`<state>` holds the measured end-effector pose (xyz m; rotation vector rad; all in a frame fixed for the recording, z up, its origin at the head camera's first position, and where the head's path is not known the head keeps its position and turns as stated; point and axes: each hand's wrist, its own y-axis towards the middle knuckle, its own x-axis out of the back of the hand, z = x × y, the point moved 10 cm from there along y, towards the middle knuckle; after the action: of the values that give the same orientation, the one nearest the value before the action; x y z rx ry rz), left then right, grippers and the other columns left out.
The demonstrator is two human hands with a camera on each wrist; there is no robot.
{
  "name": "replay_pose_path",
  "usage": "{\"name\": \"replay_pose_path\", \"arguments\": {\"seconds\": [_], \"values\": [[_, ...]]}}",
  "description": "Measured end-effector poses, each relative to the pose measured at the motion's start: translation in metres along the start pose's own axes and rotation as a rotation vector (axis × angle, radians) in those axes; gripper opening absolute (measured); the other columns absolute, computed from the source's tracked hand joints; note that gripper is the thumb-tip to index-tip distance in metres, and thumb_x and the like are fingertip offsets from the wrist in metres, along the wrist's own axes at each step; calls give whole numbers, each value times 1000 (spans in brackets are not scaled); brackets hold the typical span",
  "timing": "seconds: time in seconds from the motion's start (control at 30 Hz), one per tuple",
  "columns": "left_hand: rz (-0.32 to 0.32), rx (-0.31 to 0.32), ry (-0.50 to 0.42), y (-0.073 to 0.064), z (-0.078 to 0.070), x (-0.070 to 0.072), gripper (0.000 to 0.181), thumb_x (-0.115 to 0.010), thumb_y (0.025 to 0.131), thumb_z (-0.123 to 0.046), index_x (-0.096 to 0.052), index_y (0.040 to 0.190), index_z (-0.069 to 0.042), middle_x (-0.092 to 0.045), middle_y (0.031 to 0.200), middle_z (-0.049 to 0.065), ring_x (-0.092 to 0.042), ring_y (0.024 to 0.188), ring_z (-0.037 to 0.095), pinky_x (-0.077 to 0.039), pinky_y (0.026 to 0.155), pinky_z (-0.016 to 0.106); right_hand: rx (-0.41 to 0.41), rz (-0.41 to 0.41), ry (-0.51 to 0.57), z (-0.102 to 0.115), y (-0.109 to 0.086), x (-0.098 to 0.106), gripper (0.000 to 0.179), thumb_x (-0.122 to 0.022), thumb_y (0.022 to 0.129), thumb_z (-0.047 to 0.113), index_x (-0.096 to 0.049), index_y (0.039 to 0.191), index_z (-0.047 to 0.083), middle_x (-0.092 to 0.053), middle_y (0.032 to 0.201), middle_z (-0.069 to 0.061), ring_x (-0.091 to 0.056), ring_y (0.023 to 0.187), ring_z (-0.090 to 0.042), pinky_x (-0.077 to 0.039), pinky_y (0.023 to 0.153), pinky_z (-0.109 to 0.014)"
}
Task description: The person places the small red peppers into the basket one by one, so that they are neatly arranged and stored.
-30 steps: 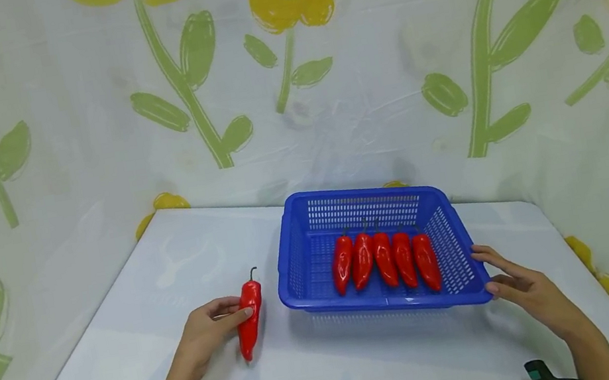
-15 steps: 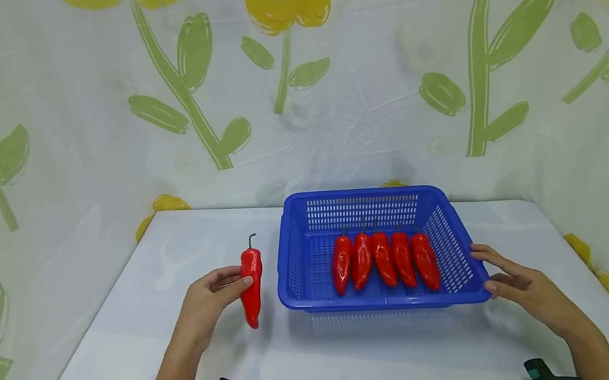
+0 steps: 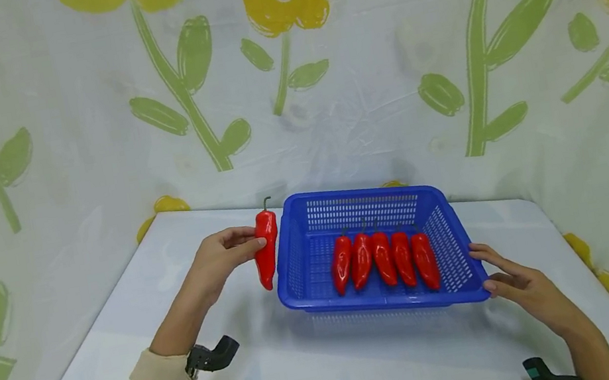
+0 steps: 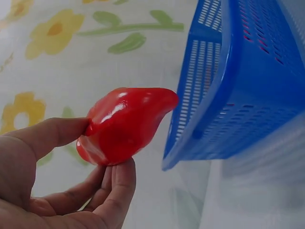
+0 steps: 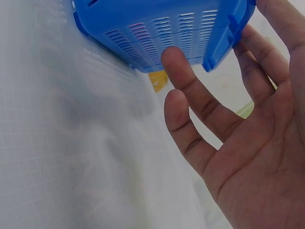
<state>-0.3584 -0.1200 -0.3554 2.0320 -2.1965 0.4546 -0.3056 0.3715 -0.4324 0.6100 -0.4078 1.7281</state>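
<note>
My left hand (image 3: 223, 255) pinches a red chili pepper (image 3: 268, 250) between thumb and fingers, its stem pointing up, just left of the blue basket (image 3: 360, 304). The left wrist view shows the pepper (image 4: 131, 121) end-on, its tip overlapping the basket's rim (image 4: 228, 71). Several more red peppers (image 3: 384, 260) lie side by side inside the basket, stems toward the back. At the basket's right front corner, my right hand (image 3: 530, 295) holds the rim. Two of its fingers (image 5: 178, 107) stretch out loosely below the basket wall in the right wrist view.
The basket stands on a white table (image 3: 336, 379), toward its back edge. A flower-printed curtain (image 3: 369, 71) hangs behind the table and along both sides. Black wrist cameras (image 3: 211, 355) are strapped to the forearms.
My left hand has carried the pepper up, away from me and rightward, from low over the table to beside the basket's left rim. The right hand and basket have stayed put.
</note>
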Motion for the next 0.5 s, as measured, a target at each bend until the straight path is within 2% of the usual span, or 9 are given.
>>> {"name": "replay_pose_path", "arguments": {"seconds": [0.17,0.33,0.4,0.5], "values": [[66,0,-18,16,-14,-12,50,-74,91,-27,-59,131,0,-62,128,17,-62,116,32,-49,102,44,-11,2,14,-1,0,-1,56,-59,102,24,-40,155,21,-29,162,1,-49,127,-50,-58,86,-33],[99,4,-6,27,-22,-22,50,-74,91,-22,-57,132,2,-61,129,19,-63,114,32,-51,100,43,-14,2,12,-2,-1,-1,57,-59,102,24,-40,155,21,-29,162,4,-41,133,-51,-56,86,-27],[107,11,-2,30,-22,-25,51,-74,91,-22,-56,133,2,-61,130,19,-64,114,32,-51,99,43,-8,-2,2,-2,0,-1,56,-60,102,24,-40,155,21,-30,162,5,-44,133,-45,-55,86,-25],[118,20,16,34,-22,-30,53,-74,91,-22,-56,134,2,-61,130,19,-65,113,32,-51,99,43,7,-5,-2,-1,1,0,56,-60,102,22,-41,154,21,-31,161,6,-51,130,-25,-54,85,-22]]}}
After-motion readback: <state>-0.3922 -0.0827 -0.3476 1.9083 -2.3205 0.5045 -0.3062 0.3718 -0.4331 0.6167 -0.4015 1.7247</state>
